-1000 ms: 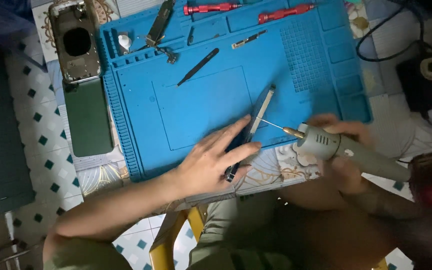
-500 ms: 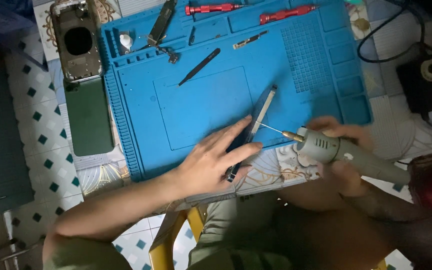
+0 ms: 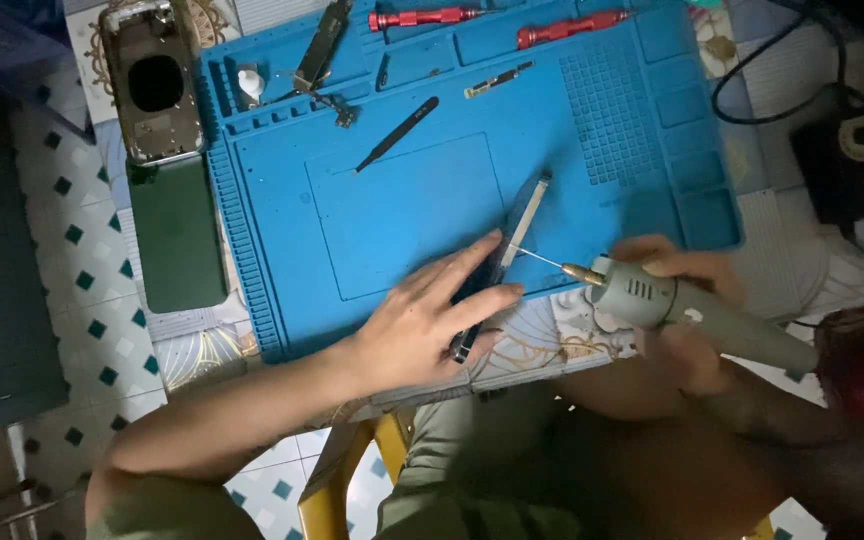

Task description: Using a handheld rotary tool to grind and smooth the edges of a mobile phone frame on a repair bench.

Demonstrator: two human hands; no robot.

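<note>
My left hand (image 3: 422, 325) lies flat on the blue work mat (image 3: 402, 215), its fingers pressing down a long thin dark part (image 3: 512, 240) that runs slantwise over the mat's near edge. My right hand (image 3: 687, 300) is shut around a grey pen-shaped rotary tool (image 3: 692, 310). The tool's thin bit (image 3: 542, 260) points left and touches the thin part just beyond my left fingertips.
Black tweezers (image 3: 397, 133), two red screwdrivers (image 3: 422, 17) (image 3: 572, 27) and small parts lie at the mat's far side. A phone frame (image 3: 152, 85) and a dark green phone back (image 3: 177, 235) lie left of the mat. A black box with a cable (image 3: 847, 160) stands right.
Both hands and the tool have held almost still; the bit stays on the thin part.
</note>
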